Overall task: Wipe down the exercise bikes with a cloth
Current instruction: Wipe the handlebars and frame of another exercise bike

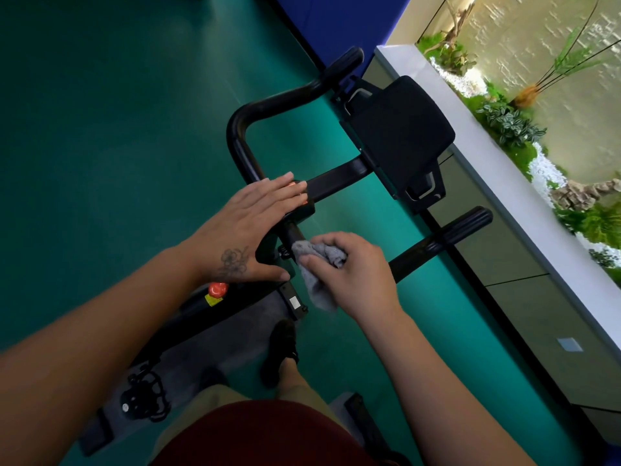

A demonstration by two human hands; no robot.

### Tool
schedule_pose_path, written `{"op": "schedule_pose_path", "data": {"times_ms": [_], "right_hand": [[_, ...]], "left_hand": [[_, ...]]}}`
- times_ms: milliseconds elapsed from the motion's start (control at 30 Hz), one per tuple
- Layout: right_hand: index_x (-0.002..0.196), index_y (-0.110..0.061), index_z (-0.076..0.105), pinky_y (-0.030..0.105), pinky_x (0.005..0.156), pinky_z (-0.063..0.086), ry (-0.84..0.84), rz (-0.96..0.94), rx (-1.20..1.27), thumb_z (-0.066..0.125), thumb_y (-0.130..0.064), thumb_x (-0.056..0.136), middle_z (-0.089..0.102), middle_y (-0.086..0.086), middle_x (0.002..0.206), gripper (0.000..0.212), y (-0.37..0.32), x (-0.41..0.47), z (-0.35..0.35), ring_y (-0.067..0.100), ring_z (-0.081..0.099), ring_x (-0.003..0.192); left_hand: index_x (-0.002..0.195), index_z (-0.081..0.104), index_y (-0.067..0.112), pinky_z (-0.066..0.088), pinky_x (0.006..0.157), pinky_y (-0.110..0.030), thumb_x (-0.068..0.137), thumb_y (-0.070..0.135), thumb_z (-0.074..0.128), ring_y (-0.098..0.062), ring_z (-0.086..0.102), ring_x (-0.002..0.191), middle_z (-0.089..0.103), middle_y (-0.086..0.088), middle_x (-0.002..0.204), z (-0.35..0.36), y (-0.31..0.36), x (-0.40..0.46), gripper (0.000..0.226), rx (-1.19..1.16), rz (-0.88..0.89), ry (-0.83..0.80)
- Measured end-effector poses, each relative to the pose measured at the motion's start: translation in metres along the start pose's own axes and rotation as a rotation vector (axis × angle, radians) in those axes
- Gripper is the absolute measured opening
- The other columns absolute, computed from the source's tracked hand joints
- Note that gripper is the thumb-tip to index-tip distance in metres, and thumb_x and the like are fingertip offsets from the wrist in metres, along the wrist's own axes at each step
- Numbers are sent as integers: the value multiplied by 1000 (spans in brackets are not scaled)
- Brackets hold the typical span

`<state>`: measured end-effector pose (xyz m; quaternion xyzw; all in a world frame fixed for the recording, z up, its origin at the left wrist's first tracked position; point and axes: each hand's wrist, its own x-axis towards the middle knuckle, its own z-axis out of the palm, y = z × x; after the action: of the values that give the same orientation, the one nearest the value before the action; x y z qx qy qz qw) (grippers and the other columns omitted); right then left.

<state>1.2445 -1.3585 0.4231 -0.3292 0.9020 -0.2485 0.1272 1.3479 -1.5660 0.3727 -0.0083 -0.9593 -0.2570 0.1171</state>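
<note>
Left hand (250, 223) flat, fingers straight, resting on the handlebar (339, 173) centre; right hand (353, 274) just beside it, gripping the cloth (316, 280) against the bar.

Smooth teal-green gym floor (117, 129) carries the black metal exercise bike (400, 139). Grey rectangular floor mat (218, 334) lies under the bike's frame. A black shoe (280, 353) stands on the floor at the mat's right edge, below the bike's handlebars.

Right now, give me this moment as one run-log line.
left hand: flat on handlebar | right hand: grips cloth at the stem | console: untouched
</note>
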Motion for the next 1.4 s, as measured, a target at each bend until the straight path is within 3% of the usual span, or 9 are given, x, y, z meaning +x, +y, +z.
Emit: {"op": "schedule_pose_path", "data": {"times_ms": [467, 667, 800, 967, 1267, 1400], "right_hand": [[103, -37, 72, 41, 81, 57, -47, 42, -64, 77, -58, 85, 70, -16, 99, 28, -1, 6, 0, 10, 66, 94], [119, -36, 72, 41, 91, 54, 21, 31, -77, 71, -53, 92, 70, -10, 118, 32, -27, 30, 16, 16, 63, 110], [119, -35, 71, 37, 88, 52, -5, 3, -86, 70, -53, 93, 69, -11, 113, 31, -24, 18, 10, 14, 62, 105], [119, -31, 70, 38, 89, 43, -55, -125, -338, 63, -52, 98, 60, -8, 101, 30, -4, -8, -10, 18, 54, 100], [124, -22, 68, 42, 97, 44, -105, -8, -263, 55, -46, 106, 64, 1, 113, 33, -19, 13, 4, 24, 56, 107], [97, -27, 61, 43, 88, 45, -215, -13, -216, 55, -46, 105, 57, -7, 92, 22, -16, 21, -6, 22, 55, 93]], "left_hand": [[168, 28, 17, 13, 133, -52, 76, 65, 88, -14, 5, 166, 16, 6, 178, 6, 1, 0, 119, -32, -27, 72], [166, 33, 17, 9, 134, -45, 74, 54, 92, -11, 9, 165, 21, 7, 177, 8, 3, 0, 116, -66, -53, 112], [165, 36, 17, 12, 134, -46, 77, 54, 88, -11, 11, 165, 24, 6, 176, 9, 4, 0, 109, -65, -44, 134], [165, 35, 20, 9, 134, -43, 76, 58, 89, -9, 10, 165, 23, 8, 176, 11, 4, 0, 111, -70, -65, 125], [164, 36, 19, 3, 133, -35, 75, 56, 90, -7, 10, 164, 25, 9, 176, 11, 5, 1, 111, -76, -69, 140], [164, 36, 19, 2, 133, -33, 75, 55, 90, -6, 10, 164, 26, 9, 175, 12, 4, 1, 110, -67, -58, 144]]}}
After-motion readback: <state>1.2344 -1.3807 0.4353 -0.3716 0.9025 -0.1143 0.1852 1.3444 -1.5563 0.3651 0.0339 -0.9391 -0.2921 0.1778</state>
